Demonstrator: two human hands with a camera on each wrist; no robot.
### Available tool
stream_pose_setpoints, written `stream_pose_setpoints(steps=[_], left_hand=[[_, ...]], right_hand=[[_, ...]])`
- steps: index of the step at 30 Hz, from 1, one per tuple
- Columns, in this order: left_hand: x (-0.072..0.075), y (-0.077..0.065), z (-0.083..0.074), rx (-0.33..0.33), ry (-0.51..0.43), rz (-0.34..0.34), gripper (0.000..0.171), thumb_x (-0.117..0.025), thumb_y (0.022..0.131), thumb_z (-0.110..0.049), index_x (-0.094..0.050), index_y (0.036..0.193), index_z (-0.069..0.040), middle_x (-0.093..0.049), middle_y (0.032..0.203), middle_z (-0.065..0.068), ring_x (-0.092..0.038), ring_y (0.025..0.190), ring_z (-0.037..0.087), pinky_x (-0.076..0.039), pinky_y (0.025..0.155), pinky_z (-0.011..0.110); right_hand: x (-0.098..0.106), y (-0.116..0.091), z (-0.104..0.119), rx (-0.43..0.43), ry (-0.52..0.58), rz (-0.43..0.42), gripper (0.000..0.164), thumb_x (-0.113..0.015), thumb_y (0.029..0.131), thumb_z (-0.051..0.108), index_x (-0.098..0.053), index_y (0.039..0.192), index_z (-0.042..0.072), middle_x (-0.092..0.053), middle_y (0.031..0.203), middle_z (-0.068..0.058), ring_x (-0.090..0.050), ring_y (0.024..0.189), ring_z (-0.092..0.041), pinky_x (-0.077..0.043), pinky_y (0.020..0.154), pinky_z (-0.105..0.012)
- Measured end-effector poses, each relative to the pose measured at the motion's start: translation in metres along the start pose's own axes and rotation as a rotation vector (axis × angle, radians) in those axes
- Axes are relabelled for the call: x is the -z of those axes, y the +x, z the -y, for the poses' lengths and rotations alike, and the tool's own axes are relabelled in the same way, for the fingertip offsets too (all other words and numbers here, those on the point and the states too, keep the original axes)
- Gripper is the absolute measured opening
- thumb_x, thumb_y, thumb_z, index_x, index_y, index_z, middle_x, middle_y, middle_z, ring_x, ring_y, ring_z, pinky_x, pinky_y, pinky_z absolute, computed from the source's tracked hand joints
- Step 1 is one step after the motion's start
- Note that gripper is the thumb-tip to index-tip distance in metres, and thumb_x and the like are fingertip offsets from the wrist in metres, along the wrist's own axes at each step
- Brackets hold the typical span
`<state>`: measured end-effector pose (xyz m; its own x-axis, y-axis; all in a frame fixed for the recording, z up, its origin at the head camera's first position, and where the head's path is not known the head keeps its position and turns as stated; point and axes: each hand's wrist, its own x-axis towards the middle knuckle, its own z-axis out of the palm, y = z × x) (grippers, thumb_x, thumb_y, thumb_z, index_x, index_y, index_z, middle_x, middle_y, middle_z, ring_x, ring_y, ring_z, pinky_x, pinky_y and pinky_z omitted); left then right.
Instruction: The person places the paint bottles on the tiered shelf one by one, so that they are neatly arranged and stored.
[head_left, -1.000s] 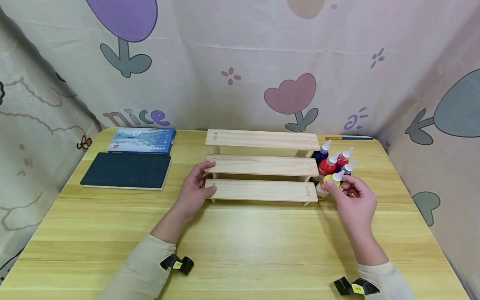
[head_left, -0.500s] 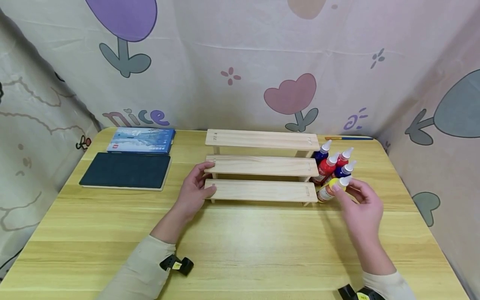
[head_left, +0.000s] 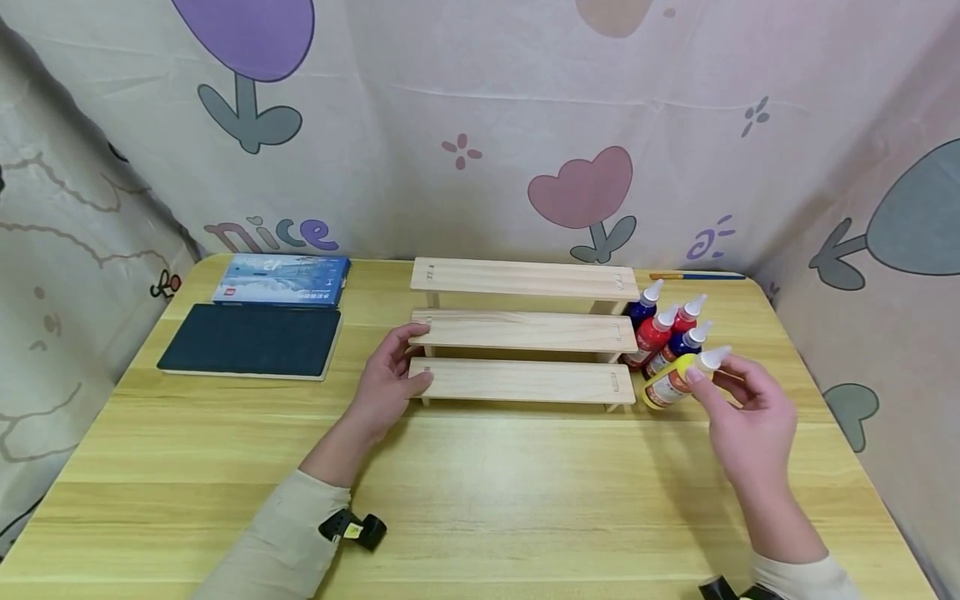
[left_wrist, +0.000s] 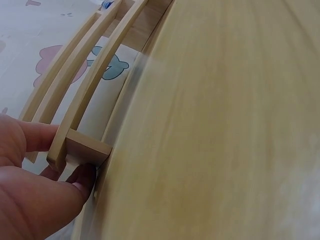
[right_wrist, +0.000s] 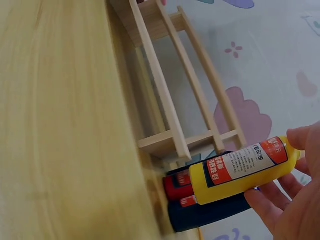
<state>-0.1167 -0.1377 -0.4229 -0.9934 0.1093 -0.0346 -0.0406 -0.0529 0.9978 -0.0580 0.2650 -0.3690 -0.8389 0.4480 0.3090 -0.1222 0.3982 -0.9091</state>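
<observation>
A three-tier wooden rack [head_left: 525, 331] stands near the table's back. My left hand [head_left: 386, 379] grips its left end, thumb on the lowest tier; in the left wrist view the fingers curl round the board end [left_wrist: 60, 150]. My right hand [head_left: 750, 417] pinches a yellow squeeze bottle [head_left: 667, 386] near its white nozzle cap, just right of the rack. The bottle leans with its nozzle toward the right. In the right wrist view, its label [right_wrist: 245, 162] faces the camera. Behind it stand red bottles [head_left: 654, 333] and blue bottles [head_left: 678, 343], close against the rack's right end.
A dark-covered notebook [head_left: 251, 340] lies at the left of the table, with a flat blue box [head_left: 285, 280] behind it. A paintbrush [head_left: 697, 276] lies along the back edge at right. A printed curtain [head_left: 487, 200] hangs right behind the table.
My right hand has moved right, drawing the yellow bottle away from the rack's end and tilting it more. The left hand and the rack have stayed in place.
</observation>
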Motion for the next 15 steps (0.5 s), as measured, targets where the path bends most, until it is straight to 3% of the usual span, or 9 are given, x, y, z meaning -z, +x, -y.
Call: stream_pose_setpoints(steps=[10,15], left_hand=[[0.000,-0.001,-0.001,-0.010,0.001,0.004,0.065,-0.057,0.085,0.024,-0.049,0.140,-0.010,-0.042,0.148,0.007,-0.042,0.132,0.030,-0.031,0.112,0.043],[0.001,-0.001,0.000,-0.006,0.009,0.005,0.064,-0.058,0.086,0.022,-0.050,0.139,-0.012,-0.042,0.149,0.006,-0.042,0.132,0.029,-0.032,0.112,0.043]], right_hand=[[0.004,0.007,0.021,0.049,0.197,0.028,0.031,-0.075,0.080,-0.014,-0.072,0.110,-0.007,-0.070,0.103,-0.007,-0.068,0.091,-0.014,-0.054,0.070,-0.019],[0.003,0.012,0.033,0.070,0.222,0.059,0.033,-0.074,0.081,-0.013,-0.071,0.112,-0.007,-0.068,0.105,-0.009,-0.065,0.093,-0.019,-0.054,0.072,-0.020]])
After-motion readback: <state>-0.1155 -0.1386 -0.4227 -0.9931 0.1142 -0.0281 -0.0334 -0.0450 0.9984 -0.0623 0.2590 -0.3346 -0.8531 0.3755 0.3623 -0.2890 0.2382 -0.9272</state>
